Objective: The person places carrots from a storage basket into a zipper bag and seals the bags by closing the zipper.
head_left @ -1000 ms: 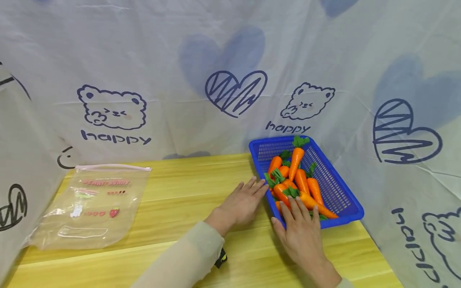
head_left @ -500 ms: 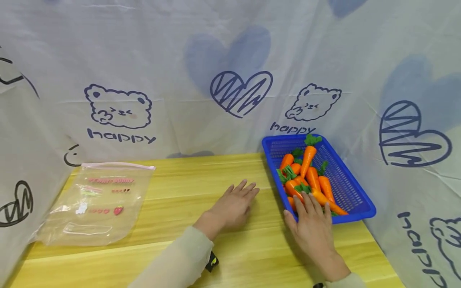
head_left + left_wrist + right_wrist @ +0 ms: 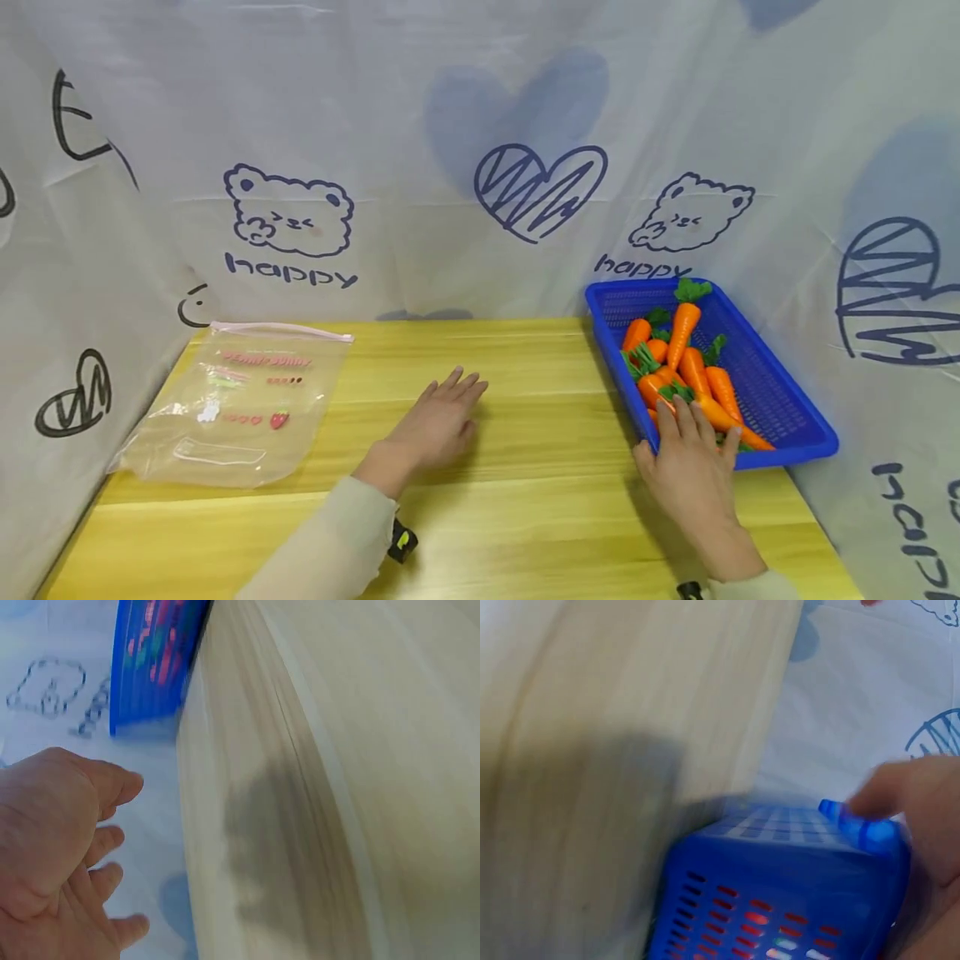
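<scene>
A blue plastic basket [image 3: 795,421] holding several orange carrots [image 3: 682,333] with green tops stands at the right of the table in the head view. My right hand [image 3: 693,475] lies over its near left corner, fingers stretched across the rim toward the carrots. In the right wrist view the thumb [image 3: 885,791] touches the basket rim. My left hand [image 3: 431,429] hovers over the middle of the table with spread fingers and holds nothing. Apart from it, to the left, a clear zip bag [image 3: 240,392] with pink print lies flat.
The yellow wood-grain table [image 3: 480,533] meets a white printed cloth [image 3: 420,242] at the back and both sides. The basket stands close to the cloth at the back right. A dark wrist strap [image 3: 402,542] shows below the left sleeve.
My left hand has left the basket's left side and moved left over the table. The basket has shifted slightly right, with my right hand staying at its near corner. The view has turned left.
</scene>
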Tool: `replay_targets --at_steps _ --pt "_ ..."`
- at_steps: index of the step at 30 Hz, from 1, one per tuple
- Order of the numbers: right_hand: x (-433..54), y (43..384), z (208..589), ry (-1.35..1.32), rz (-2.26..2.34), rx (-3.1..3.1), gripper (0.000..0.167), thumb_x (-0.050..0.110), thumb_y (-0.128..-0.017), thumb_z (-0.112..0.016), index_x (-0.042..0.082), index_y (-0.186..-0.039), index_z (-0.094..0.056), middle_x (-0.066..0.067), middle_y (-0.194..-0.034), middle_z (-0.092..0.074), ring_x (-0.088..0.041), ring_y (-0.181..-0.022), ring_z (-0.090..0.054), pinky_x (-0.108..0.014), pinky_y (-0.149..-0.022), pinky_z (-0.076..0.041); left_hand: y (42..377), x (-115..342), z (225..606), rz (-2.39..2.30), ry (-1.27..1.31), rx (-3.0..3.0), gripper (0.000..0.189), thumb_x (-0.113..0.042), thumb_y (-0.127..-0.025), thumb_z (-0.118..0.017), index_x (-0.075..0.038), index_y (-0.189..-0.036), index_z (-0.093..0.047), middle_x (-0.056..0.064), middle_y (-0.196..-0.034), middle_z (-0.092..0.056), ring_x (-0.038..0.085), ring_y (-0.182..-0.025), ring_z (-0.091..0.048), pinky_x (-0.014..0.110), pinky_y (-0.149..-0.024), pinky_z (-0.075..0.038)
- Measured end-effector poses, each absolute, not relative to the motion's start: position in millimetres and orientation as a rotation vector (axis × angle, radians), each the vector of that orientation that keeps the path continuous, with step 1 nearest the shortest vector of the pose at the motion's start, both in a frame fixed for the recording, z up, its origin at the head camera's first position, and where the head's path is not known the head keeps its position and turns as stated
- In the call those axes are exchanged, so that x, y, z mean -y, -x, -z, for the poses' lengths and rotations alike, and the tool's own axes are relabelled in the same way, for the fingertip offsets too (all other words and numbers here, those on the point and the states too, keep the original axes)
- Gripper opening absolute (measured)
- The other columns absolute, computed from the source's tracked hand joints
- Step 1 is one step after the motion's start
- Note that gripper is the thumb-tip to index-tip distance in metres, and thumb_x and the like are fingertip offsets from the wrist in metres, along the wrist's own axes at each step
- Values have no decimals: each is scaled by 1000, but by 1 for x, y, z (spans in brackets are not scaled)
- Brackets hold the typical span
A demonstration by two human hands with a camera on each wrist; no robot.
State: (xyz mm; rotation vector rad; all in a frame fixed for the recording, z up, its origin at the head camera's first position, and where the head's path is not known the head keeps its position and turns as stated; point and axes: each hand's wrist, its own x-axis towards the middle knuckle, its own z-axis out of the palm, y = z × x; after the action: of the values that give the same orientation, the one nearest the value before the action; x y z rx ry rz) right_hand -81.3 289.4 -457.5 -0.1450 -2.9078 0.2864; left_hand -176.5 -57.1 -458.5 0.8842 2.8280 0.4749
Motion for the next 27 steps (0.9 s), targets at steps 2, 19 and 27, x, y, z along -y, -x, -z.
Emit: replay_targets --at_steps 2,19,27 --pt "-291 82 456 160 -241 2918 66 33 -100 -63 -3 -154 -46 -34 -157 -43 -56 -147 -33 -91 -107 -6 177 70 462 -498 -800 -2874 59 -24 -109 -54 -10 -164 -36 12 -171 -32 33 -162 -20 61 -127 -21" --pt "-290 94 468 -133 -153 2657 49 12 -100 -66 -11 -141 -56 -36 -140 -58 -56 -131 -55 -73 -105 -42 188 215 492 -527 195 -2947 75 -47 -112 -30 4 -165 -17 37 -169 -6 66 -153 5 90 -107 7" --pt "-282 99 471 -189 -194 2654 47 11 -102 -64 -12 -142 -55 -37 -140 -58 -56 -129 -55 -72 -105 -42 171 240 500 -515 235 -2861 82 -56 -111 -26 6 -164 -15 45 -164 1 73 -147 12 93 -101 9"
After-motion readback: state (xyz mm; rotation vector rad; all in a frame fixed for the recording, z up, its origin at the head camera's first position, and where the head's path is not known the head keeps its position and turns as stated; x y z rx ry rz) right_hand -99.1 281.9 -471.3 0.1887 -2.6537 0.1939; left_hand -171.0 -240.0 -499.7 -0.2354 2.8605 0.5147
